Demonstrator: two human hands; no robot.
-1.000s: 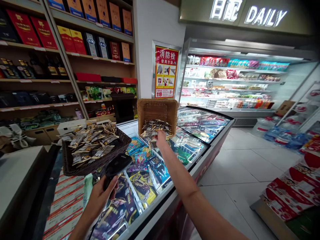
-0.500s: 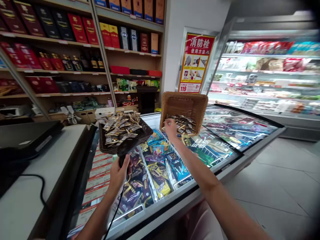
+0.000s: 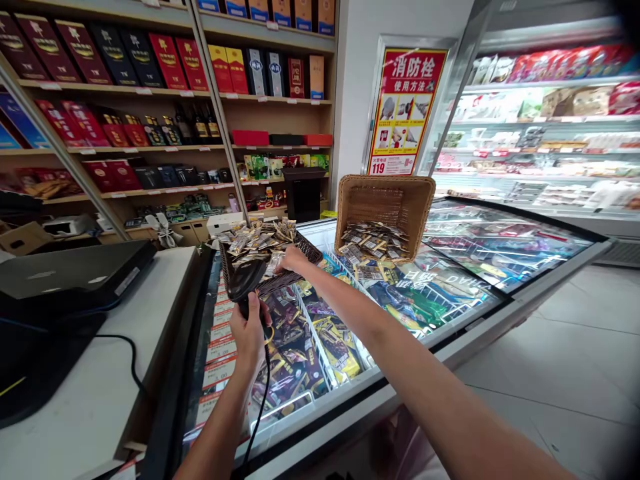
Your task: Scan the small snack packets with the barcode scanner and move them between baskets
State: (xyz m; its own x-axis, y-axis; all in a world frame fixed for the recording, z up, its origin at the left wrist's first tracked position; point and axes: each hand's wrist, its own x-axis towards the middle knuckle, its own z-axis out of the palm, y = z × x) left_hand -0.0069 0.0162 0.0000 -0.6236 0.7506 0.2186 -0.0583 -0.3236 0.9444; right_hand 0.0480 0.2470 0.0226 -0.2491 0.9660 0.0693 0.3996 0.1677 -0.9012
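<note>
My left hand [image 3: 250,327] is wrapped round the handle of a black corded barcode scanner [image 3: 246,280], with its head raised in front of the dark woven basket [image 3: 313,250]. That basket is heaped with small gold-and-black packets [image 3: 257,237]. My right hand [image 3: 294,260] is at the near side of the heap, just right of the scanner head, its fingers closed on a small packet [image 3: 273,264]; the fingertips are partly hidden. Further right, a tan wicker basket [image 3: 427,213] stands tilted toward me on the freezer glass, with more such packets [image 3: 375,240] inside.
Under both baskets lies a glass-topped freezer [image 3: 465,327] with bagged goods in wire dividers. A white counter [image 3: 125,373] with a black machine [image 3: 80,273] runs along the left. Shelves of boxed bottles [image 3: 170,60] stand behind, and a lit chiller [image 3: 550,133] is at right.
My right hand has moved left from the tan basket to the dark basket beside the scanner. The scanner stays in my left hand. The view has shifted slightly.
</note>
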